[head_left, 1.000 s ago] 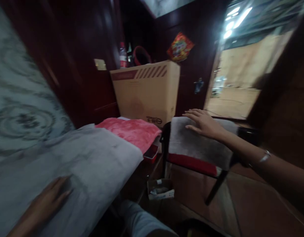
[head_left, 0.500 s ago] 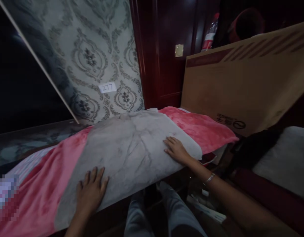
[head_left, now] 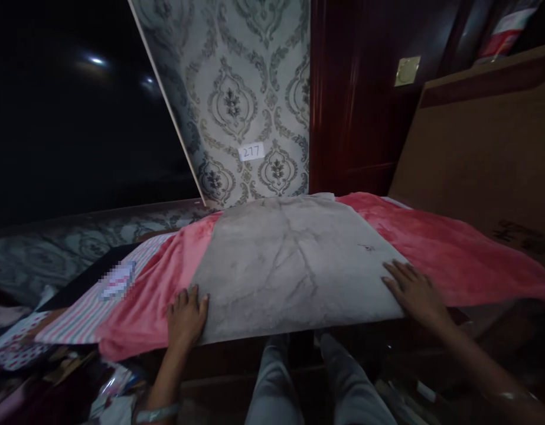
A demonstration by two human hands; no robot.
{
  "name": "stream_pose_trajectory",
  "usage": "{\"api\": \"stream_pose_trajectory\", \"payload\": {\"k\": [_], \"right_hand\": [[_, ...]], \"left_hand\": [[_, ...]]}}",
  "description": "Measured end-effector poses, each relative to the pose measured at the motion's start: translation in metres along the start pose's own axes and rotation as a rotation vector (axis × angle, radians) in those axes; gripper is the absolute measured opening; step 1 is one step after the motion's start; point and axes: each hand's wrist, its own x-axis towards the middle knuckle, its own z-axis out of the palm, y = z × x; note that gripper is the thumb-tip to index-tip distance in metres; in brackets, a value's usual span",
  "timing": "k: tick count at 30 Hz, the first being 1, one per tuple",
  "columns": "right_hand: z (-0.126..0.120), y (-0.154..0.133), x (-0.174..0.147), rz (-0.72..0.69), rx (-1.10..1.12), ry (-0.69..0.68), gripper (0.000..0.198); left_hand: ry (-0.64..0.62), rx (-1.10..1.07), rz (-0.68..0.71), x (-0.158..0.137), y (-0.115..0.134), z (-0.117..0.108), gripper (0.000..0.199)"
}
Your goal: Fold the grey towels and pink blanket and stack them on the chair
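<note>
A grey plush cloth (head_left: 272, 265) with a few creases lies spread across a raised surface, over a pink plush blanket (head_left: 436, 254) that shows on both sides of it. My left hand (head_left: 186, 317) rests with fingers apart at the left front edge of the grey cloth, where it meets the pink. At the cloth's right front edge, my right hand (head_left: 417, 293) lies flat with its fingertips on the grey. Neither hand grips anything.
Beyond the cloth stands a patterned wall with a paper label (head_left: 251, 151). A large dark screen (head_left: 77, 118) is at the left, and a cardboard box (head_left: 485, 153) leans at the right. Striped fabric (head_left: 84, 319) sticks out at the left. Clutter lies below it.
The view has swung left, so the scene sits further right. Both hands have slid outward to the grey cloth's side edges, the left one to the pink border.
</note>
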Motion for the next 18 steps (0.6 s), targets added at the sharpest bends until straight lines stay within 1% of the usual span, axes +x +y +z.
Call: {"api": "stream_pose_trajectory", "payload": {"k": [2,4,6,8,10,12,15,17,18], "right_hand": [[0.003,0.022,-0.002,0.077,-0.003,0.028,0.060],[0.001,0.032,-0.003,0.111,0.011,0.043,0.061],[-0.006,0.031,-0.002,0.128,0.028,0.045,0.061],[-0.015,0.022,0.001,0.172,0.039,0.044,0.061],[-0.023,0.013,0.006,0.225,0.058,0.061,0.062],[-0.029,0.010,0.010,0.251,0.095,0.097,0.061],[-0.032,0.014,0.014,0.289,0.152,0.124,0.057],[-0.033,0.018,0.017,0.335,0.156,0.078,0.051],[-0.034,0.019,0.019,0.357,0.149,0.049,0.048]], "left_hand": [[0.025,-0.007,-0.011,0.000,-0.006,0.001,0.060],[0.049,-0.031,-0.009,0.001,-0.007,-0.001,0.059],[0.058,-0.084,-0.012,0.005,-0.007,-0.004,0.059],[0.062,-0.195,-0.047,0.013,-0.011,-0.008,0.061],[0.034,-0.341,-0.117,0.024,-0.021,-0.010,0.066],[-0.014,-0.445,-0.193,0.035,-0.032,-0.012,0.068],[-0.065,-0.462,-0.220,0.046,-0.040,-0.013,0.056],[-0.084,-0.424,-0.213,0.049,-0.038,-0.015,0.048],[-0.099,-0.399,-0.218,0.050,-0.035,-0.016,0.046]]}}
